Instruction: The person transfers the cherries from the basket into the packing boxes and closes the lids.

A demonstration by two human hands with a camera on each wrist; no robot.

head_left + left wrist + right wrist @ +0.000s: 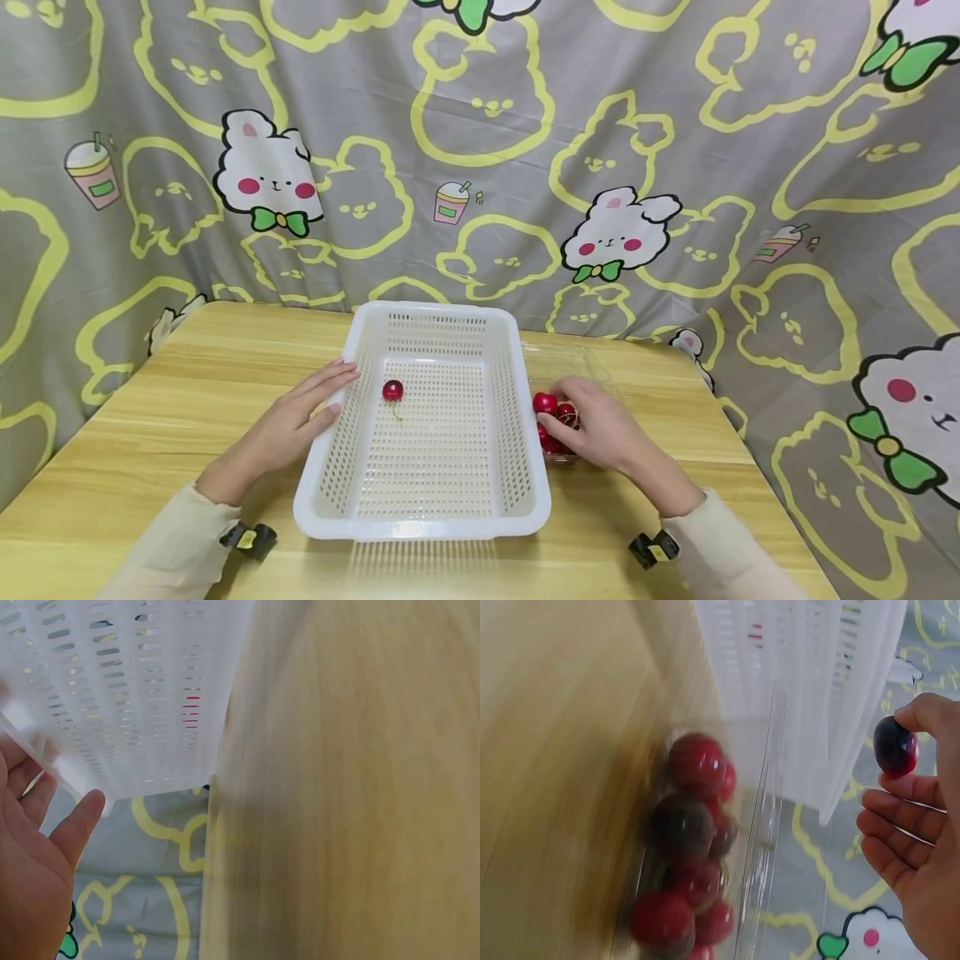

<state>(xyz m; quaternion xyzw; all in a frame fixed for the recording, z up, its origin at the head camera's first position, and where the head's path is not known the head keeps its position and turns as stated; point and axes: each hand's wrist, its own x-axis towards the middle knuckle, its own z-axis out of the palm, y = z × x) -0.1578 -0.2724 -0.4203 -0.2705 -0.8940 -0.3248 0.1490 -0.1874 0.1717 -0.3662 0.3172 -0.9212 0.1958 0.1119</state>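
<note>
A white plastic basket (423, 528) with perforated walls stands on the table, a single cherry (392, 390) with a green stem on its floor. My left hand (296, 421) rests with extended fingers against the basket's left rim, which the left wrist view also shows beside the hand (37, 840). On the other side, my right hand (596, 425) is over a clear plastic box (761, 847) of cherries (694, 761). In the right wrist view, the right hand (926, 825) pinches a dark red cherry (895, 746) between thumb and index finger, above the box.
The wooden table (202, 375) extends around the basket. A grey patterned curtain (360, 108) hangs behind and along the sides. Behind the right hand lies a transparent plastic lid (562, 362), seemingly part of the box.
</note>
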